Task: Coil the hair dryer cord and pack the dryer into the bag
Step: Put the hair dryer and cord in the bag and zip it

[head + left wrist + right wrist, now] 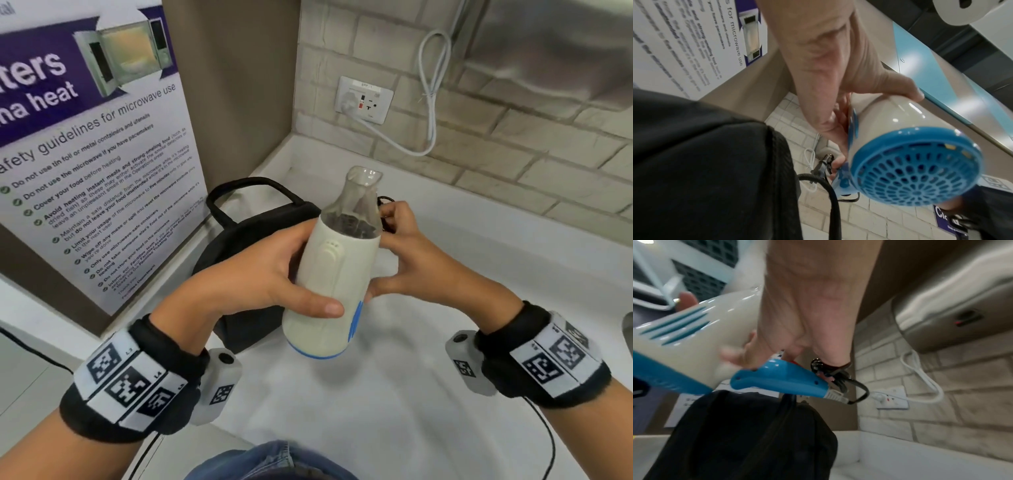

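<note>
A cream hair dryer [329, 274] with a blue rear grille [916, 167] and a clear nozzle is held above the counter. My left hand [270, 274] grips its body from the left, thumb across the front. My right hand [397, 246] is on the dryer's right side and pinches the bundled black cord [828, 369] next to the folded blue handle [781, 379]. The cord [385, 205] peeks out behind my right fingers. The black bag [246, 240] with carry handles stands just behind and left of the dryer; I cannot see whether it is unzipped.
A white counter [445, 342] runs to a brick wall. A wall socket [364, 99] holds a white plug with a looped white cable [431, 85]. A microwave guideline poster [85, 154] stands at left. A steel dispenser [555, 51] hangs at upper right.
</note>
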Demonstrator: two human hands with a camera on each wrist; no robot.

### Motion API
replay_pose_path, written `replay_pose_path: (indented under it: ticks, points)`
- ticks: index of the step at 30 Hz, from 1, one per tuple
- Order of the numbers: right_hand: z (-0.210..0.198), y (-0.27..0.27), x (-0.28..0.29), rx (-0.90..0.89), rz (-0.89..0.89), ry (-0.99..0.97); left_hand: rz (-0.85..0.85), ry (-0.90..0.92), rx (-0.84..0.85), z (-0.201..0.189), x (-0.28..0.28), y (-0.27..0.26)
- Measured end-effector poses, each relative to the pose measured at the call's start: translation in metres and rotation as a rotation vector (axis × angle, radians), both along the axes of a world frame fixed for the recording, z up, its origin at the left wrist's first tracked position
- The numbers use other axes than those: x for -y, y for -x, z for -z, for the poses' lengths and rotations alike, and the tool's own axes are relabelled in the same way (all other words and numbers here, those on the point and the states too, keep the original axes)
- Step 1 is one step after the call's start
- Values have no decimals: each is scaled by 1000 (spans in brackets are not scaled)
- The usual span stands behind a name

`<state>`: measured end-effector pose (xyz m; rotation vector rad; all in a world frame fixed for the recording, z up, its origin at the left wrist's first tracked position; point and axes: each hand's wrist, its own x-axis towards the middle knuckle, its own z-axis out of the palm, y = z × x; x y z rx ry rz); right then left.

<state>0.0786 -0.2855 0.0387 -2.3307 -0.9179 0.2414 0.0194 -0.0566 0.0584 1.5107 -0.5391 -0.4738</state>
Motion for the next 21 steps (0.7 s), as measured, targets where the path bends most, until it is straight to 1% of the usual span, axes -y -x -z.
replay_pose_path:
  ticks: [3, 6, 10, 11, 13, 14, 15, 16, 17, 19, 20, 21]
  points:
    - [-4, 4, -10, 152, -20, 201, 10, -21, 5, -2, -1, -2]
    - [-11, 4, -16, 279, -49, 314, 9, -9, 18, -5, -4, -5]
    - [-26, 8, -21, 409, -109, 342, -36, 49, 44, -11, -8, -10]
    - [-31, 8, -22, 406, -115, 349, -48, 64, 55, -13, -10, -13]
    - [-43, 8, -27, 335, -116, 313, -83, 127, 75, -18, -17, -17]
    - [-47, 4, -28, 356, -123, 283, -117, 162, 89, -20, -23, -20]
    - [-50, -2, -30, 424, -129, 286, -179, 178, 119, -20, -30, -22]
    - [-52, -10, -30, 497, -122, 332, -266, 165, 159, -18, -37, -24]
    - [-55, -18, -31, 548, -100, 396, -379, 107, 199, -14, -44, -27]
    - [-57, -31, -33, 626, -41, 483, -614, -118, 259, 4, -58, -34]
    - [-58, -34, -37, 653, -21, 507, -687, -258, 280, 14, -66, -38]
    - [-60, -38, -41, 673, -15, 531, -705, -422, 280, 24, -71, -39]
